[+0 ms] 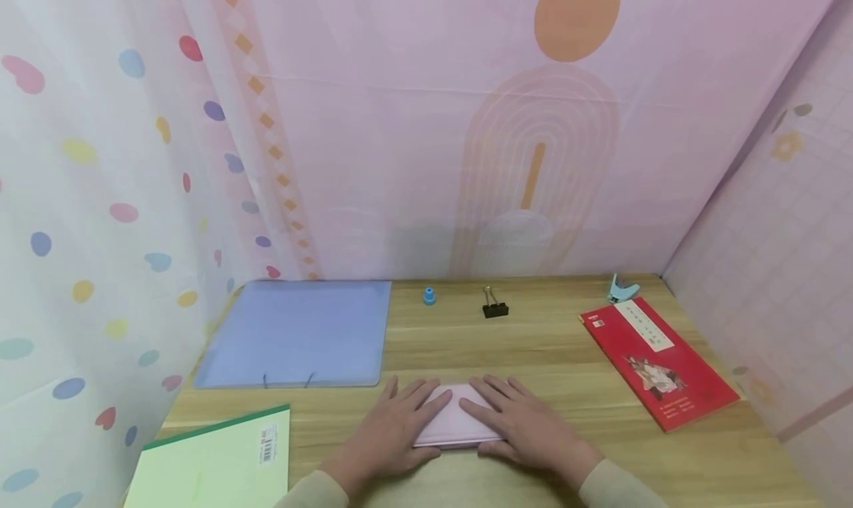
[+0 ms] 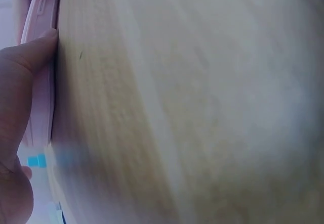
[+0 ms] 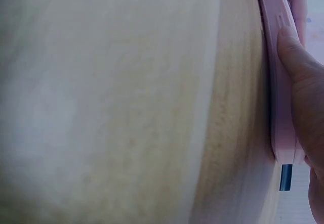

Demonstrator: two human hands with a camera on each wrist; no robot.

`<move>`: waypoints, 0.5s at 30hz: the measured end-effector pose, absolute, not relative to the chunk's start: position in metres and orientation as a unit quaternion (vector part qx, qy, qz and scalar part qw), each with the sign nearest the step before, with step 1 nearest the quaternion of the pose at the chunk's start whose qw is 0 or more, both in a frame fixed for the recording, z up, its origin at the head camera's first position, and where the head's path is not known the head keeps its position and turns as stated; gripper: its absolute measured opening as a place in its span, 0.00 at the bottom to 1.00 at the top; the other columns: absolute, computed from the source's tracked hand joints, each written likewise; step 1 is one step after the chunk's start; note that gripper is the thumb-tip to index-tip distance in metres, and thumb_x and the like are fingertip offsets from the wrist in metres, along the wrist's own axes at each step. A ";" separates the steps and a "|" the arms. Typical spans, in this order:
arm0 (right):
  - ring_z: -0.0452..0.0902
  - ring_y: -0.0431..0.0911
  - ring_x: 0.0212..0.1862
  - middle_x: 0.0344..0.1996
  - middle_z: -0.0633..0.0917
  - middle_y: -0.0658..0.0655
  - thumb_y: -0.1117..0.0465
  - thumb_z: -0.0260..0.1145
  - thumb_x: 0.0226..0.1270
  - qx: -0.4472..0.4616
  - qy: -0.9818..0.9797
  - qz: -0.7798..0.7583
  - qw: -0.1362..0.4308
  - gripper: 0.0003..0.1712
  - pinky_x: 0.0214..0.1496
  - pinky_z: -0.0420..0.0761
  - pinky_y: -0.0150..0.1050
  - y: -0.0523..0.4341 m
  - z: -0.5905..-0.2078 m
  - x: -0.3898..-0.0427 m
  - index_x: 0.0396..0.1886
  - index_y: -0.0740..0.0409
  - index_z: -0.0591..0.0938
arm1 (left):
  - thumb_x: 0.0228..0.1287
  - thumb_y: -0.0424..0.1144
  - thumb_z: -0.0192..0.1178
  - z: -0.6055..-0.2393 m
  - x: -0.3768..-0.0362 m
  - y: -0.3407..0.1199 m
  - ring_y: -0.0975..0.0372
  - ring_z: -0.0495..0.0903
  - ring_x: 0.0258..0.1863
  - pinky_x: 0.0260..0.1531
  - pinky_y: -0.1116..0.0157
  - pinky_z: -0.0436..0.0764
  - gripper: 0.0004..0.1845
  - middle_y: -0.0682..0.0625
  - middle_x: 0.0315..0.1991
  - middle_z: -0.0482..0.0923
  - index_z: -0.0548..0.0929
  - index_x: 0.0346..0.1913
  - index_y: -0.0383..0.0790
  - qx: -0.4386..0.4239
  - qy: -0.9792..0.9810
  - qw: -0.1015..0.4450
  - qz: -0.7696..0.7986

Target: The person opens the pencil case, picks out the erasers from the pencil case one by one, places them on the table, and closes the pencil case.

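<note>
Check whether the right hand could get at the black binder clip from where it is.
Probably yes. The right hand rests flat on the pink case, and the binder clip stands straight beyond it on bare table with nothing between them.

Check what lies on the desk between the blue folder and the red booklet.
Head view: a small blue cap-like piece and a black binder clip lie between blue folder and red booklet.

One pink case (image 1: 455,418), two booklets, one folder (image 1: 296,333), one binder clip (image 1: 494,305).
</note>
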State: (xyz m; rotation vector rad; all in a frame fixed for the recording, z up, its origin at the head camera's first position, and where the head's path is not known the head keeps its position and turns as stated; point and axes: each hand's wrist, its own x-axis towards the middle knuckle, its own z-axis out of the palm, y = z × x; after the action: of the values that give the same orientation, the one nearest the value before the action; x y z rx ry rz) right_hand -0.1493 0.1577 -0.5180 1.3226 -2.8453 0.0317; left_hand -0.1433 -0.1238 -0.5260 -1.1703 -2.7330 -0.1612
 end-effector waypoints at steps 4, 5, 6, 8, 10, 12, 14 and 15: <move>0.45 0.51 0.75 0.76 0.49 0.53 0.31 0.37 0.72 0.424 -0.906 -0.005 0.005 0.38 0.72 0.54 0.56 0.159 -0.518 -0.149 0.77 0.35 0.47 | 0.61 0.69 0.51 -0.525 -0.145 -0.122 0.53 0.64 0.66 0.63 0.36 0.57 0.44 0.46 0.70 0.63 0.56 0.75 0.52 -0.399 -0.911 0.095 -0.050; 0.45 0.52 0.75 0.76 0.49 0.54 0.32 0.37 0.72 0.424 -0.906 -0.009 0.007 0.37 0.72 0.54 0.56 0.159 -0.518 -0.149 0.77 0.35 0.47 | 0.61 0.69 0.51 -0.525 -0.145 -0.121 0.53 0.64 0.66 0.63 0.36 0.57 0.44 0.46 0.69 0.63 0.57 0.75 0.52 -0.401 -0.909 0.099 -0.049; 0.45 0.52 0.75 0.76 0.50 0.54 0.32 0.36 0.72 0.424 -0.906 -0.011 0.010 0.37 0.72 0.54 0.56 0.159 -0.518 -0.149 0.77 0.36 0.48 | 0.61 0.69 0.51 -0.524 -0.146 -0.121 0.53 0.65 0.66 0.63 0.36 0.57 0.44 0.46 0.69 0.64 0.57 0.75 0.51 -0.402 -0.909 0.102 -0.048; 0.46 0.52 0.75 0.76 0.50 0.54 0.32 0.36 0.73 0.424 -0.905 -0.015 0.016 0.37 0.72 0.55 0.56 0.159 -0.518 -0.149 0.77 0.36 0.48 | 0.61 0.69 0.51 -0.524 -0.147 -0.121 0.54 0.66 0.65 0.64 0.36 0.57 0.44 0.47 0.68 0.65 0.58 0.75 0.51 -0.404 -0.907 0.110 -0.047; 0.46 0.52 0.75 0.76 0.51 0.54 0.33 0.35 0.73 0.424 -0.905 -0.015 0.020 0.36 0.72 0.55 0.56 0.159 -0.518 -0.149 0.77 0.36 0.48 | 0.60 0.69 0.52 -0.525 -0.147 -0.121 0.54 0.66 0.65 0.64 0.37 0.57 0.44 0.46 0.68 0.65 0.58 0.75 0.51 -0.405 -0.906 0.113 -0.045; 0.46 0.51 0.75 0.76 0.51 0.53 0.32 0.35 0.73 0.423 -0.906 -0.009 0.018 0.36 0.72 0.55 0.56 0.159 -0.519 -0.149 0.77 0.35 0.48 | 0.60 0.69 0.52 -0.526 -0.147 -0.122 0.53 0.65 0.66 0.64 0.37 0.56 0.45 0.46 0.68 0.64 0.57 0.75 0.51 -0.405 -0.907 0.112 -0.042; 0.46 0.51 0.75 0.76 0.51 0.52 0.32 0.36 0.72 0.420 -0.907 0.000 0.013 0.36 0.72 0.55 0.56 0.159 -0.519 -0.149 0.77 0.34 0.49 | 0.60 0.70 0.51 -0.526 -0.147 -0.123 0.52 0.63 0.68 0.65 0.37 0.55 0.45 0.45 0.70 0.62 0.56 0.75 0.51 -0.404 -0.908 0.108 -0.038; 0.46 0.50 0.75 0.76 0.51 0.51 0.31 0.36 0.72 0.418 -0.908 0.006 0.009 0.36 0.72 0.55 0.56 0.159 -0.519 -0.149 0.76 0.33 0.48 | 0.60 0.70 0.51 -0.526 -0.146 -0.123 0.52 0.61 0.69 0.65 0.37 0.54 0.45 0.44 0.71 0.60 0.55 0.75 0.51 -0.403 -0.909 0.104 -0.033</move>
State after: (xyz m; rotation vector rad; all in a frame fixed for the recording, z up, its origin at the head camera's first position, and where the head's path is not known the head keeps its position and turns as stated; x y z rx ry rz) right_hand -0.1493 0.1588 -0.5191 1.3069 -2.8370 0.0172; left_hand -0.1460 -0.1232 -0.5261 -1.1870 -2.6796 -0.0985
